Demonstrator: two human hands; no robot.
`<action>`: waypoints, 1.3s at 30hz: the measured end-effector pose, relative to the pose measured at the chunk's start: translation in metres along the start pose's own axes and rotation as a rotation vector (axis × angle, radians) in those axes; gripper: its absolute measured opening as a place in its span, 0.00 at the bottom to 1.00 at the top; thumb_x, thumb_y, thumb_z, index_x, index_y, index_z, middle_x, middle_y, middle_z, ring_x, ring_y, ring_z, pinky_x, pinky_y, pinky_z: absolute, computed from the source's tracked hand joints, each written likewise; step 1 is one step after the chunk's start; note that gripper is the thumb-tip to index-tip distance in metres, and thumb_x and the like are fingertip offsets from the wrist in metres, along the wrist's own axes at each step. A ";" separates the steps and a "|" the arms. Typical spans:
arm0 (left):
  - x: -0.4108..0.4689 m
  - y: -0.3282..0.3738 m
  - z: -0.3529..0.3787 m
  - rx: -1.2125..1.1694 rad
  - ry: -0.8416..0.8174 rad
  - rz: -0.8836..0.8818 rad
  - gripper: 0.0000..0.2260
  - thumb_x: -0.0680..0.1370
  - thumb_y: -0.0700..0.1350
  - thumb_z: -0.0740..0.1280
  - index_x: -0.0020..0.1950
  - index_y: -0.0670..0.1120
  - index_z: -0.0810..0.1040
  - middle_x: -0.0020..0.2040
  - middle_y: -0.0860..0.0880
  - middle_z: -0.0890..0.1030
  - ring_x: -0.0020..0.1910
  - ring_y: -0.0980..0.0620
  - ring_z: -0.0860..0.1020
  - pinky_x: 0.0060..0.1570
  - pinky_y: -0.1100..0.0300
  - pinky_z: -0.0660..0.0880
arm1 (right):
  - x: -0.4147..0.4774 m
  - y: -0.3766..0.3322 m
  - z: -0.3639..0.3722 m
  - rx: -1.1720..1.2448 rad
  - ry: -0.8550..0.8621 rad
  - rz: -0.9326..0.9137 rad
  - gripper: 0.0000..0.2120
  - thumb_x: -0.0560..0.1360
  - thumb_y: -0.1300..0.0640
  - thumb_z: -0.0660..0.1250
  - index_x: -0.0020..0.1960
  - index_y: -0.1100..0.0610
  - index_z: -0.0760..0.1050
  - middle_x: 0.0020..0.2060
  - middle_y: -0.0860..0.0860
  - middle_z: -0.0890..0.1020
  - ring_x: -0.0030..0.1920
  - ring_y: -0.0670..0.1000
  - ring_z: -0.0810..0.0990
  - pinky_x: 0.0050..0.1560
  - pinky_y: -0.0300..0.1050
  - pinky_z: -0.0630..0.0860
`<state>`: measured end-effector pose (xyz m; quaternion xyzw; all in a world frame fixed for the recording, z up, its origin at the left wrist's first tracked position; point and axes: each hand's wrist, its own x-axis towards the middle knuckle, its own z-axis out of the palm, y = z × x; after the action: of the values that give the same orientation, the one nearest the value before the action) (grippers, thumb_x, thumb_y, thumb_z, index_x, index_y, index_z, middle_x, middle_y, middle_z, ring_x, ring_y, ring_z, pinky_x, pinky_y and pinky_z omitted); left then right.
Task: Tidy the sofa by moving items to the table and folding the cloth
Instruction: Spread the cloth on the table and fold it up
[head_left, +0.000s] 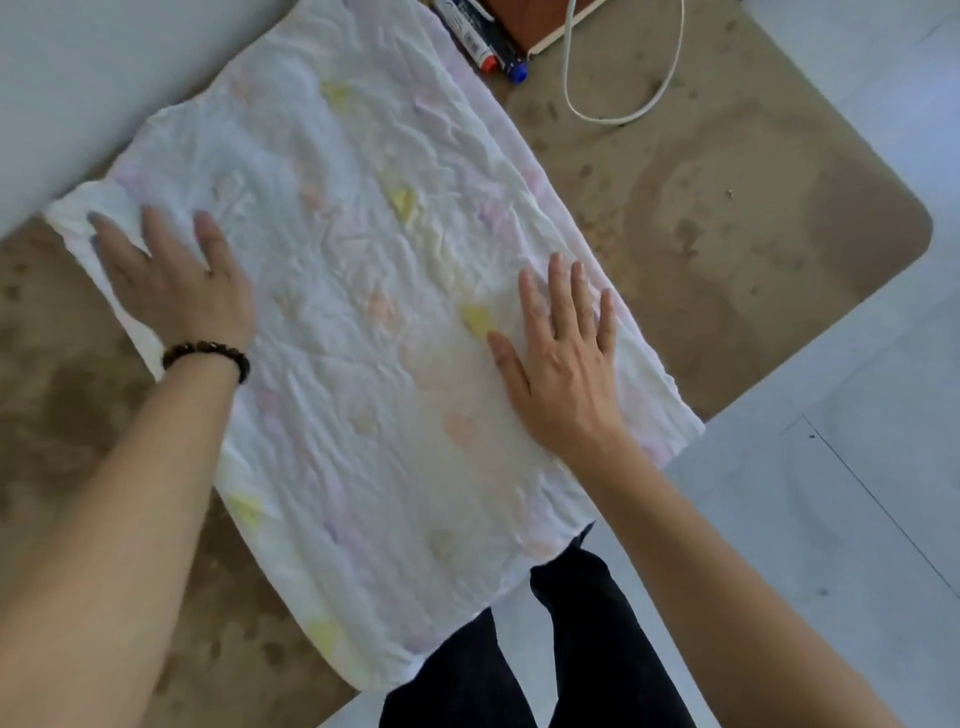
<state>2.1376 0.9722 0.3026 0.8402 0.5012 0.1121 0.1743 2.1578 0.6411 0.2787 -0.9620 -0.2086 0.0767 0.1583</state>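
Note:
A wrinkled white cloth (353, 322) with faint pink and yellow marks lies spread flat over the tan sofa seat (727, 249). My left hand (171, 280), with a dark bead bracelet on the wrist, presses flat on the cloth's far left end. My right hand (561, 353) lies flat with straight fingers on the cloth's right side. The cloth's near corner hangs over the seat's front edge above my dark trousers.
Two markers, one with a red cap (480, 49) and one with a blue cap (517, 70), lie at the top beside a brown book or board (524, 21). A white cable (623, 111) loops on the seat. Pale floor (831, 493) lies to the right; a grey backrest (78, 78) stands at the upper left.

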 end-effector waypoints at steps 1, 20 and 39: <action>-0.058 0.017 -0.001 0.003 -0.027 0.132 0.32 0.81 0.64 0.49 0.78 0.44 0.61 0.80 0.37 0.51 0.79 0.40 0.50 0.76 0.46 0.49 | -0.014 0.007 -0.003 -0.010 0.016 -0.022 0.31 0.84 0.40 0.48 0.82 0.56 0.52 0.81 0.60 0.51 0.81 0.59 0.46 0.79 0.61 0.42; -0.330 0.000 0.049 0.305 -0.235 0.553 0.32 0.79 0.68 0.47 0.79 0.54 0.57 0.80 0.42 0.54 0.79 0.40 0.51 0.73 0.34 0.48 | -0.149 0.140 0.011 0.830 -0.057 0.371 0.45 0.72 0.51 0.67 0.81 0.53 0.45 0.80 0.50 0.53 0.79 0.48 0.53 0.77 0.59 0.59; -0.471 -0.173 0.022 -0.448 -0.074 -0.401 0.47 0.66 0.55 0.79 0.76 0.40 0.58 0.72 0.42 0.61 0.72 0.45 0.62 0.71 0.47 0.65 | -0.149 0.197 0.050 0.679 -0.486 0.306 0.31 0.60 0.36 0.80 0.58 0.50 0.81 0.49 0.41 0.84 0.51 0.44 0.83 0.53 0.43 0.79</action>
<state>1.7837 0.6289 0.2059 0.6686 0.6133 0.1526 0.3919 2.0870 0.4212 0.1776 -0.8294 -0.0579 0.3872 0.3985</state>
